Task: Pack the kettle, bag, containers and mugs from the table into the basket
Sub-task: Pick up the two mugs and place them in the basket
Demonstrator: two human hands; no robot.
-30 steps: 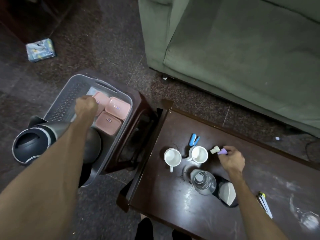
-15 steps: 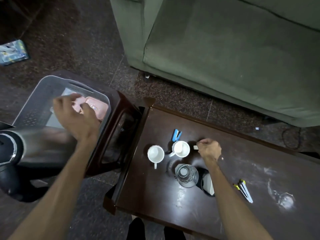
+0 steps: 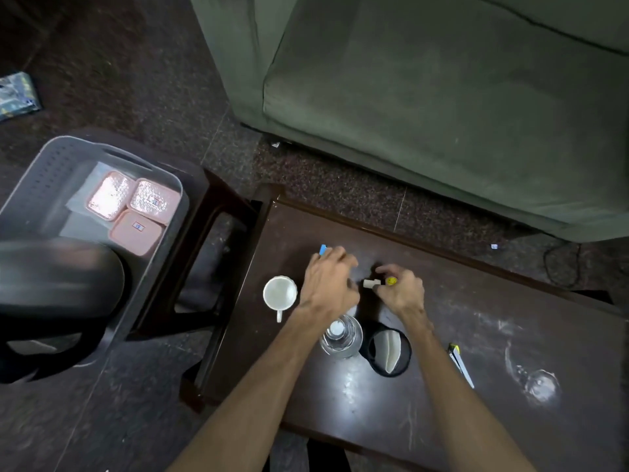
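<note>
sofa: green fabric sofa point(image 3: 442, 114) along the far side, not involved.
table: dark brown wooden table point(image 3: 459, 335), scuffed top; both hands work over its left part.
basket: grey perforated plastic basket point(image 3: 51, 165) on a dark stool left of the table, well apart from the mugs.
kettle: dark grey kettle point(image 3: 58, 277), blurred, at the near end of the basket; looks already packed.
containers: three pink lidded plastic containers point(image 3: 136, 206) flat in the basket's far right corner, touching each other, with a pale sheet under them that may be the bag, cannot tell.
left hand: left hand point(image 3: 328, 284) is curled down over where a second mug would be; the mug itself is hidden, so cannot tell if it is gripped.
right hand: right hand point(image 3: 401, 291) pinches a small item with a white end and yellow cap point(image 3: 374, 283).
mug: white ceramic mug point(image 3: 279, 294) upright on the table, handle toward the viewer, just left of the left hand, untouched.
glass: clear glass tumbler point(image 3: 340, 337) right under the left wrist.
black cup: black round cup with pale contents point(image 3: 389, 350) beside the tumbler.
risk: lifting the hidden mug could drag the wrist into the tumbler and tip it; the right hand being busy means a one-handed carry across the gap to the basket, so a slip is likely; mugs dropped on the lids could slide or chip against the kettle.
</note>
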